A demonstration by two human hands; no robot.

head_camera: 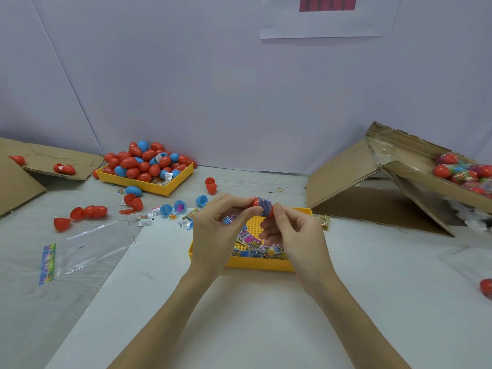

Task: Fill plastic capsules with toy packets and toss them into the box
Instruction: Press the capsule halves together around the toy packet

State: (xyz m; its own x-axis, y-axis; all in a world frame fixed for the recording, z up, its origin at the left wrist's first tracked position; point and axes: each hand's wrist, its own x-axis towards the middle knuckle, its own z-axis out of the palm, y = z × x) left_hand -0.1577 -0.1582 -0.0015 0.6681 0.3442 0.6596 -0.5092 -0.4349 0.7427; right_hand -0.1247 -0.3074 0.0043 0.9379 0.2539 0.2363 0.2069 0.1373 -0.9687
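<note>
Both hands meet over a yellow tray [255, 263] that holds several printed toy packets [250, 239]. My left hand [218, 230] and my right hand [295, 235] pinch a red capsule [263, 206] between them, with a purple-blue toy packet sticking out between its two halves. At the right stands a tilted cardboard box [415, 166] with filled capsules [463, 171] inside it. Another yellow tray [149, 182] at the back left is heaped with red and blue capsules [143, 161].
Loose red and blue capsule halves [87, 213] and small packets [146, 222] lie scattered at the left. A clear plastic bag [87, 249] lies on the table's left. Flat cardboard [40, 155] sits at the far left. One red capsule [486, 287] lies at the right edge.
</note>
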